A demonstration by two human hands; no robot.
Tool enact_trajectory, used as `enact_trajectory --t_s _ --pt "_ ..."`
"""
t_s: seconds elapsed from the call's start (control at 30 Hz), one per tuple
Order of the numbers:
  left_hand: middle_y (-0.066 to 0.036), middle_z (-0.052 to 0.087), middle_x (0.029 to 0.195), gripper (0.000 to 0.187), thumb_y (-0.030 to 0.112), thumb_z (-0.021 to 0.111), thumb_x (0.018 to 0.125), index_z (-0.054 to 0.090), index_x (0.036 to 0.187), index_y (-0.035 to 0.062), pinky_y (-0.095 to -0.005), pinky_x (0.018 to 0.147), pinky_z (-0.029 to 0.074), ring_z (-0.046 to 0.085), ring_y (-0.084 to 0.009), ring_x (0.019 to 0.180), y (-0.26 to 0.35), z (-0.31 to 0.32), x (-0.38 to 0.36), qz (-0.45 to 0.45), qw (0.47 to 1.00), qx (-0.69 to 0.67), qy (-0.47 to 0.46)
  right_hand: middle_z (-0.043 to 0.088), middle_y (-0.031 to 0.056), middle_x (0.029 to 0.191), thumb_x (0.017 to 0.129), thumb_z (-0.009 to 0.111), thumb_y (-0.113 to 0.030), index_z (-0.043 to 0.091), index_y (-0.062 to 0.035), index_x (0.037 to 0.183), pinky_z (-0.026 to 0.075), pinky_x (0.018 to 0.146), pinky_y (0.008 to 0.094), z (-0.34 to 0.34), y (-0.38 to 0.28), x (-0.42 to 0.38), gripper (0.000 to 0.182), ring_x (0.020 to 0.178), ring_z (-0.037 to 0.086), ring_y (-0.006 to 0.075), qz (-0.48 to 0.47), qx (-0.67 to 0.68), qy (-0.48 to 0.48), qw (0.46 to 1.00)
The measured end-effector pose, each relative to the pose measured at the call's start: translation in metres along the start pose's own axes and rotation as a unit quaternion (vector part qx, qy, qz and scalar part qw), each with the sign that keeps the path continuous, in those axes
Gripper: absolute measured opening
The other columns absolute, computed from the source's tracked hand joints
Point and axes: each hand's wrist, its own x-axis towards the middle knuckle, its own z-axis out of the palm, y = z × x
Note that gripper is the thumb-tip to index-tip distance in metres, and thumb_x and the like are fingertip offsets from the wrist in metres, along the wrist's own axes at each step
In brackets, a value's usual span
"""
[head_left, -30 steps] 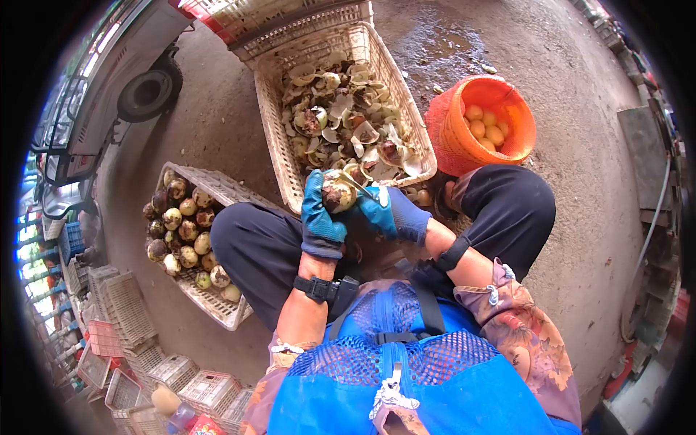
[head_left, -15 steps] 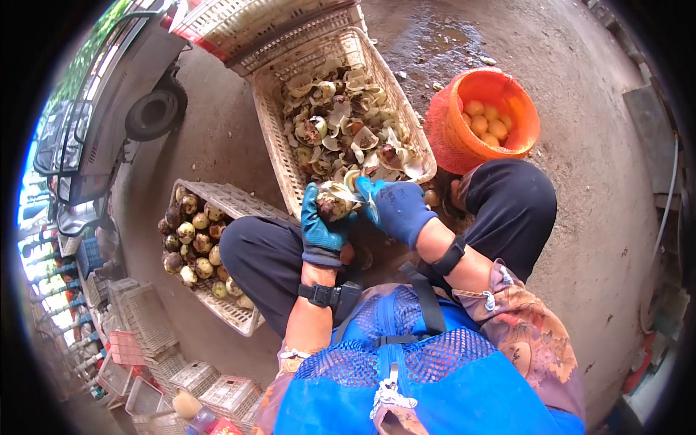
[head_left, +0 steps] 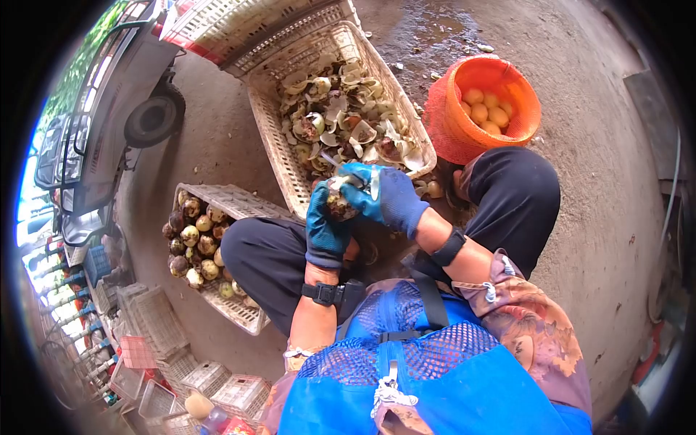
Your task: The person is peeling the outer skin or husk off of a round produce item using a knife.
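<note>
A brown and pale round fruit is held in my left hand, which wears a teal and blue glove. My gloved right hand is closed at the top of the fruit, and its fingers grip a tool, of which only a small pale part shows. Both hands are over the near edge of a white crate holding many peels. At the left, a tilted second crate contains several unpeeled fruits. An orange bucket in red netting holds peeled yellow fruits.
My knees are bent on either side of my hands. A vehicle with a black wheel stands at the upper left. Stacked crates are at the lower left. Wet ground lies beyond the bucket.
My right hand has moved left and in over the top of the fruit. The loose peel strip seen there earlier is now mostly hidden. The view has shifted slightly.
</note>
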Motion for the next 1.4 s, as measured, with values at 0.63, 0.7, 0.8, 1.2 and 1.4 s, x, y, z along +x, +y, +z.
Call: enact_trajectory --t_s 0.63,0.7,0.8,1.2,1.4 --pt "-0.012 0.058 0.128 0.047 0.029 0.057 0.09 0.052 0.132 0.0093 -0.059 0.093 0.048 0.056 -0.0346 0.117 0.002 0.013 -0.008 0.069 0.997 0.028 -0.033 0.069 0.0168 0.085 0.091 0.059 -0.032 0.066 -0.0082 0.098 0.051 0.072 0.044 0.016 0.039 0.038 0.026 0.081 0.067 0.0357 0.111 -0.072 0.076 0.988" --pt "-0.014 0.058 0.129 0.046 0.028 0.058 0.09 0.052 0.132 0.0095 -0.0592 0.096 0.047 0.055 -0.0347 0.12 0.003 0.012 -0.006 0.07 0.996 -0.001 -0.055 0.069 0.0178 0.089 0.091 0.059 -0.031 0.066 -0.008 0.1 0.052 0.074 0.0445 0.011 0.045 0.039 0.026 0.084 0.067 0.0359 0.117 -0.118 0.109 0.98" --pt "-0.016 0.057 0.131 0.048 0.027 0.058 0.089 0.052 0.133 0.0101 -0.0622 0.098 0.044 0.053 -0.0363 0.123 0.006 0.019 -0.006 0.081 0.995 -0.015 -0.063 0.067 0.0218 0.102 0.09 0.057 -0.029 0.059 -0.0116 0.124 0.051 0.08 0.046 0.007 0.056 0.038 0.038 0.093 0.065 0.0374 0.187 -0.115 0.091 0.971" --pt "-0.017 0.054 0.133 0.062 0.023 0.062 0.088 0.04 0.145 0.0152 -0.0531 0.103 0.044 0.054 -0.0343 0.121 0.011 0.025 0.007 0.196 0.975 0.088 -0.063 0.065 0.0063 0.117 0.093 0.061 -0.017 0.059 -0.0023 0.125 0.048 0.091 0.0301 -0.002 0.004 0.008 0.036 0.103 0.061 0.016 0.05 0.335 -0.108 0.935" --pt "-0.014 0.051 0.138 0.071 0.016 0.063 0.088 0.03 0.149 0.007 -0.0422 0.103 0.047 0.054 -0.0288 0.122 0.011 0.059 -0.004 0.2 0.946 0.224 -0.121 0.06 0.0071 0.125 0.088 0.063 -0.01 0.055 -0.0015 0.13 0.046 0.098 0.0321 0.001 0.004 0.004 0.043 0.111 0.058 0.0161 0.103 0.534 -0.038 0.838"
